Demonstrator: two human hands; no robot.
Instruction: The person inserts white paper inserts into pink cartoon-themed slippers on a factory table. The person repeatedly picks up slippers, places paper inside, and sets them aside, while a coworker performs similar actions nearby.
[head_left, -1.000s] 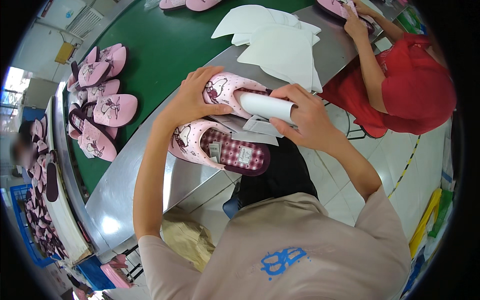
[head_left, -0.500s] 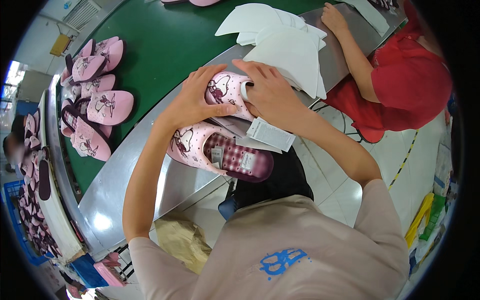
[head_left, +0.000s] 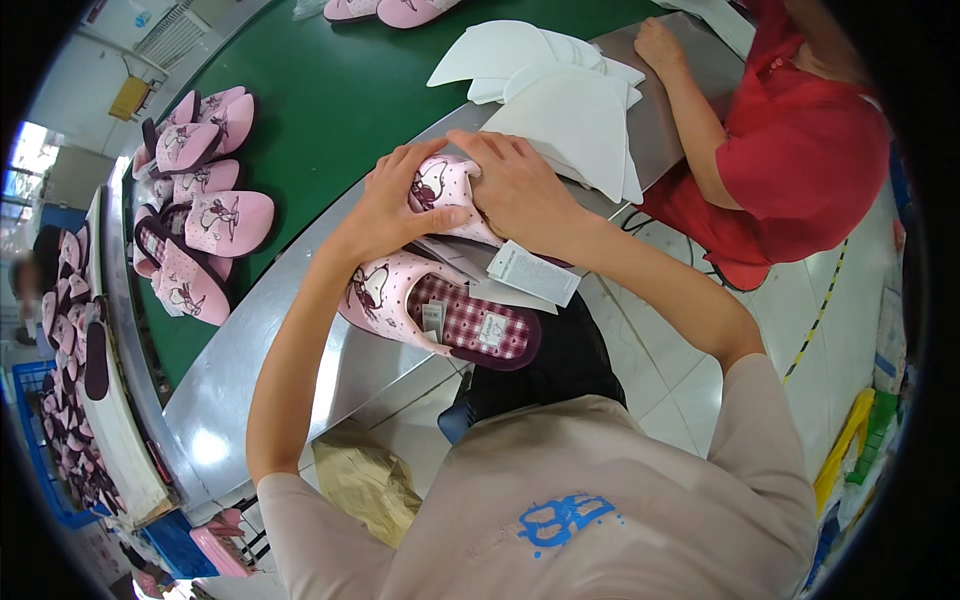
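My left hand (head_left: 395,205) is wrapped round the toe of a pink printed slipper (head_left: 435,185), its thumb lying across the upper. On the opening side of that slipper is my right hand (head_left: 525,195), closed over it with some fingertips hidden at the opening. A white tag (head_left: 533,274) hangs by the right wrist. Nearer to me lies the second slipper (head_left: 385,295), its checked insole facing up and a small label inside. White card (head_left: 455,257) shows between the two slippers. Both slippers are at the metal table edge, close to my lap.
Several pink slippers (head_left: 205,225) stand on the green belt (head_left: 310,110) at left. Fan-shaped white sheets (head_left: 570,120) lie stacked beyond my right hand. A co-worker in red (head_left: 800,150) sits at right, a hand on the metal table (head_left: 250,330). A blue crate (head_left: 40,440) holds more slippers.
A white edge at the held slipper's opening no longer shows. My right hand has moved slightly left and closed further over the opening. The whole view has shifted a little.
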